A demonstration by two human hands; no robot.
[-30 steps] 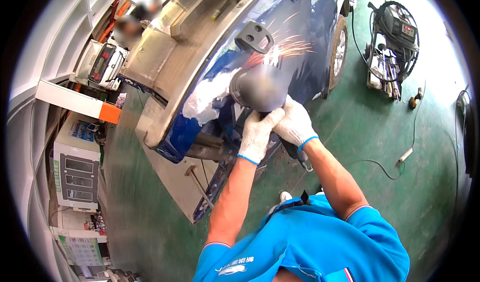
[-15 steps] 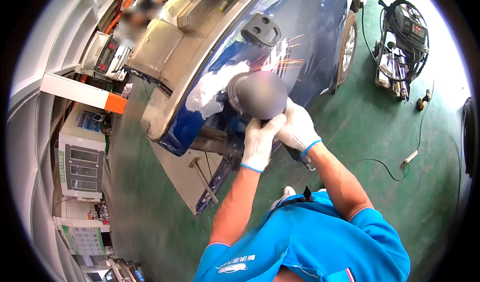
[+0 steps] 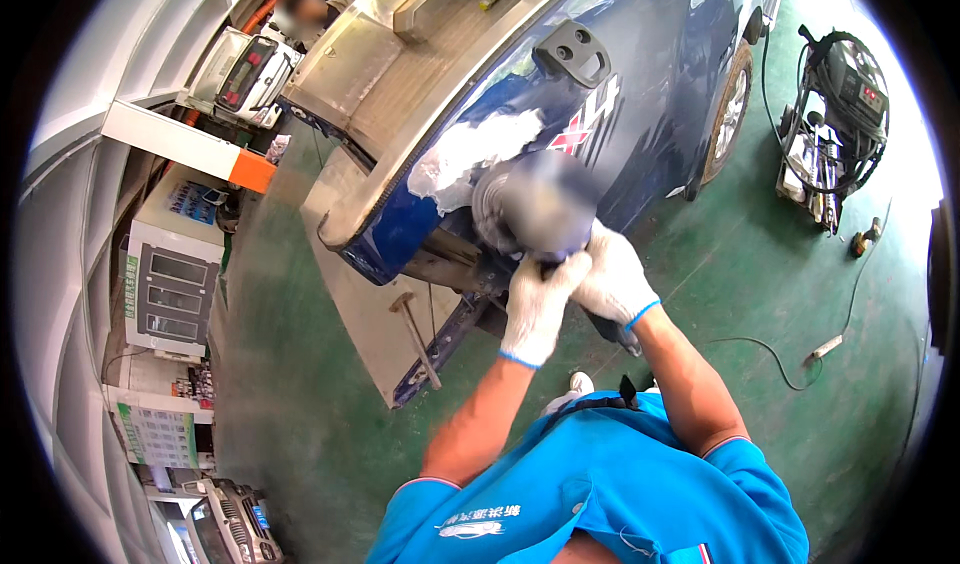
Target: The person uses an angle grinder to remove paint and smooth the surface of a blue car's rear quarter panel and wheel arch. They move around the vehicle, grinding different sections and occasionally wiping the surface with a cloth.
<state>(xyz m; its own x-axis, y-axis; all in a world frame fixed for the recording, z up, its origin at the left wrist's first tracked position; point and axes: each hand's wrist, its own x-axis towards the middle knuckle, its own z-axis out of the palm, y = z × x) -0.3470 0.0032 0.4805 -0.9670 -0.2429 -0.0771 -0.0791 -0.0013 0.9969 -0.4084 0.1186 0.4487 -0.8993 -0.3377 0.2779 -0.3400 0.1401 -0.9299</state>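
Observation:
Both my hands wear white knit gloves with blue cuffs and come together in front of the rear corner of a blue pickup truck (image 3: 640,104). They are closed around what looks like an angle grinder (image 3: 548,209), whose body is mostly blurred. My left hand (image 3: 538,309) grips it from the left and below, and my right hand (image 3: 610,274) from the right. Grey rings show at the tool's left side, close against the bodywork. Just above is a bare, pale sanded patch (image 3: 470,159) in the paint. The exact contact point is hidden.
A hammer (image 3: 415,339) lies on a pale panel (image 3: 350,324) below the truck's rear. To the right stands a welding machine with coiled cables (image 3: 850,104), and a power cord (image 3: 770,344) crosses the green floor. A person (image 3: 300,9) is at the far left, near a white vehicle (image 3: 245,79).
The orange sparks seen over the blue panel are gone, baring a red and white decal. The view has shifted, so the truck and my hands sit farther right; both hands keep their grip.

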